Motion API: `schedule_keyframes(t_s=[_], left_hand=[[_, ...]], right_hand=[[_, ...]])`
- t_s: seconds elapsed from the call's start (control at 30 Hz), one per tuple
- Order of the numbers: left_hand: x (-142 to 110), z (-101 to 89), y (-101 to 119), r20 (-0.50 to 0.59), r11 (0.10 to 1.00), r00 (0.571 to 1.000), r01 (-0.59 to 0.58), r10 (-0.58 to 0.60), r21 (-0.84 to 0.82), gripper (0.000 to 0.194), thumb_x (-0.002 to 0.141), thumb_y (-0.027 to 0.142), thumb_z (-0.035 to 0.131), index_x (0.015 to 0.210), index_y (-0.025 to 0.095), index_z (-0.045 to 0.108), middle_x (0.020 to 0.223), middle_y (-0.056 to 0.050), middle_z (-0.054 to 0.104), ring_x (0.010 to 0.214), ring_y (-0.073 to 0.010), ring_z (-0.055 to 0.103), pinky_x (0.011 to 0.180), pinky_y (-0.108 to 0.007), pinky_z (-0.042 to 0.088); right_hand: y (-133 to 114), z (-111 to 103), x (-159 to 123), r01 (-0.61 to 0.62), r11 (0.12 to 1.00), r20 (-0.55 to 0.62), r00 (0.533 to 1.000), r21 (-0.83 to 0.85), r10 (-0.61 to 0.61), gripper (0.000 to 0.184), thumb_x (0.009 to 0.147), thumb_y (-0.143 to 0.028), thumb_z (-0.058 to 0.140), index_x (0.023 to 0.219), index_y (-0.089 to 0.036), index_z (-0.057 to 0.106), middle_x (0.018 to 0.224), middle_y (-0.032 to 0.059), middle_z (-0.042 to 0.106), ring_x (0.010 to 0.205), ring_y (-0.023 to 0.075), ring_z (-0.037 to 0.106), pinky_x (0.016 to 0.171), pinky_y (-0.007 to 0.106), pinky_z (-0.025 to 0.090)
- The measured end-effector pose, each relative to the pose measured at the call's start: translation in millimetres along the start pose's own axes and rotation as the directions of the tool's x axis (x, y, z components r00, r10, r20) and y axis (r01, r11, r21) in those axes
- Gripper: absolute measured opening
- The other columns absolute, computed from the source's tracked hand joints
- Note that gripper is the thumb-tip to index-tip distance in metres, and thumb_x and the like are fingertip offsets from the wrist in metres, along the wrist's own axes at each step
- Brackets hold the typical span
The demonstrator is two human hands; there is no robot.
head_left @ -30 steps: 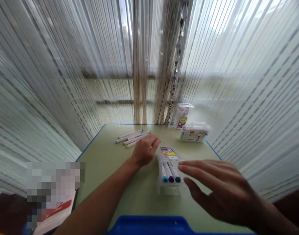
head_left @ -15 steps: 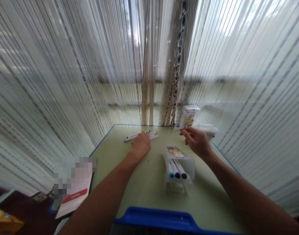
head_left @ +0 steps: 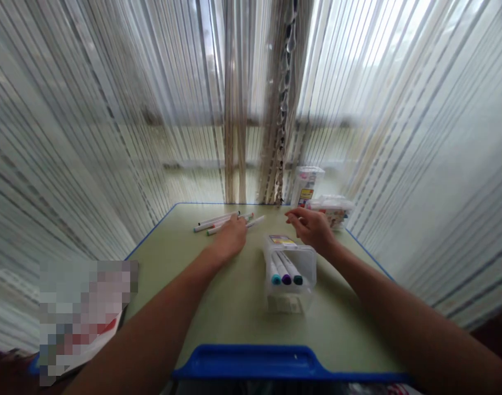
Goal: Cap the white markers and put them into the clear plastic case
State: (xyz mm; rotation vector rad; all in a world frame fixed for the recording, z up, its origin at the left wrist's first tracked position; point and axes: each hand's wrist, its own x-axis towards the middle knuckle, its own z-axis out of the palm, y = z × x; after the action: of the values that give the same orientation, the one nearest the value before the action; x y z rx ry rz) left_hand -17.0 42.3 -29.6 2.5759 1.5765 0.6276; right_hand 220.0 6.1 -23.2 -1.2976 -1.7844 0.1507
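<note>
My left hand (head_left: 232, 236) is over a small group of white markers (head_left: 207, 224) on the far left part of the table. Its fingers are curled and closed on a marker (head_left: 256, 221), whose white end sticks out to the right. My right hand (head_left: 312, 226) hovers to the right, fingers bent and drawn together, with nothing visible in them. Between my forearms lies a clear plastic case (head_left: 310, 264) on its side, its opening towards me. Inside it are several markers, with teal, purple and dark green ends (head_left: 286, 278) showing.
Behind my right hand stands an upright clear case (head_left: 308, 184), with another clear box (head_left: 339, 211) beside it. A blue tray edge (head_left: 254, 359) runs along the table's (head_left: 234, 307) near side. String curtains (head_left: 185, 109) hang around the table. At left is a partly blurred flat object (head_left: 90, 312).
The view has shifted, so the table sits further left and slightly higher. The markers beneath my left hand have spread, and one now angles up to the right. My right hand keeps its pose.
</note>
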Motion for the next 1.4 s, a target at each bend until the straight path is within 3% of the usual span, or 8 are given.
schedule_keyframes(t_s=[0.27,0.4,0.5,0.6,0.73,0.9,1.0,1.4], left_hand=[[1,-10.3,25,-0.160,0.926,0.958,-0.274,0.238,-0.261,0.020,0.097,0.024,0.047,0.106,0.016,0.063,0.101,-0.009,0.069,0.097,-0.0230,0.065,0.091,-0.038,0.050],[-1,-12.8,32,-0.204,0.834,0.939,-0.340,0.277,-0.435,0.021,0.095,0.027,0.054,0.107,0.017,0.067,0.100,-0.007,0.073,0.092,-0.0211,0.068,0.083,-0.032,0.050],[0,-13.1,32,-0.190,0.812,0.958,-0.283,0.215,-0.511,0.023,0.092,0.033,0.058,0.103,0.017,0.071,0.090,-0.005,0.074,0.081,-0.0185,0.067,0.072,-0.028,0.048],[2,-13.1,29,-0.165,0.799,0.978,-0.199,0.127,-0.567,0.030,0.091,0.042,0.059,0.089,0.014,0.072,0.072,-0.003,0.069,0.065,-0.0150,0.061,0.061,-0.025,0.042],[6,-11.0,25,-0.135,0.682,0.991,-0.095,-0.006,-0.725,0.037,0.090,0.046,0.056,0.077,0.013,0.068,0.058,0.001,0.055,0.049,-0.0103,0.048,0.048,-0.023,0.035],[7,-9.7,27,-0.026,0.395,0.993,0.023,-0.117,-0.918,0.028,0.088,0.038,0.056,0.081,0.013,0.067,0.059,0.003,0.050,0.044,-0.0080,0.043,0.042,-0.021,0.035],[7,-11.0,30,0.012,0.285,0.985,0.061,-0.170,-0.956,0.024,0.089,0.032,0.055,0.085,0.012,0.068,0.061,0.001,0.053,0.046,-0.0085,0.046,0.042,-0.021,0.038],[6,-12.6,31,0.037,0.147,0.981,0.066,-0.190,-0.987,0.018,0.080,0.027,0.064,0.088,0.012,0.069,0.062,0.001,0.057,0.048,-0.0080,0.048,0.042,-0.020,0.040]], right_hand=[[-3,2,5,-0.142,0.920,0.035,0.990,0.366,0.139,0.051,0.088,-0.058,0.059,0.114,-0.014,0.063,0.073,0.0038,0.070,0.044,0.0104,0.058,0.043,0.022,0.045],[-14,1,6,-0.247,0.760,0.132,0.969,0.601,0.211,0.048,0.077,-0.059,0.071,0.090,-0.013,0.065,0.060,-0.0006,0.062,0.040,0.0083,0.052,0.034,0.018,0.035],[-20,0,6,-0.282,0.658,0.162,0.958,0.699,0.238,0.042,0.073,-0.053,0.077,0.076,-0.013,0.064,0.057,-0.0005,0.061,0.041,0.0079,0.051,0.034,0.018,0.036],[-20,-2,7,-0.280,0.569,0.144,0.952,0.773,0.272,0.037,0.070,-0.047,0.081,0.077,-0.014,0.065,0.058,-0.0006,0.063,0.043,0.0086,0.054,0.035,0.018,0.035],[-15,-2,9,-0.311,0.489,0.155,0.930,0.815,0.333,0.033,0.068,-0.043,0.083,0.077,-0.016,0.066,0.057,-0.0014,0.063,0.042,0.0084,0.054,0.035,0.018,0.034],[-10,1,9,-0.317,0.473,0.167,0.928,0.822,0.332,0.033,0.069,-0.043,0.083,0.075,-0.016,0.067,0.059,0.0013,0.068,0.041,0.0091,0.056,0.035,0.018,0.035],[-9,1,9,-0.321,0.475,0.172,0.928,0.819,0.330,0.034,0.071,-0.046,0.081,0.078,-0.015,0.068,0.064,0.0041,0.072,0.041,0.0095,0.058,0.035,0.018,0.036],[-13,0,9,-0.351,0.469,0.192,0.916,0.811,0.353,0.038,0.069,-0.050,0.082,0.076,-0.015,0.069,0.067,0.0066,0.074,0.040,0.0102,0.059,0.034,0.019,0.037]])
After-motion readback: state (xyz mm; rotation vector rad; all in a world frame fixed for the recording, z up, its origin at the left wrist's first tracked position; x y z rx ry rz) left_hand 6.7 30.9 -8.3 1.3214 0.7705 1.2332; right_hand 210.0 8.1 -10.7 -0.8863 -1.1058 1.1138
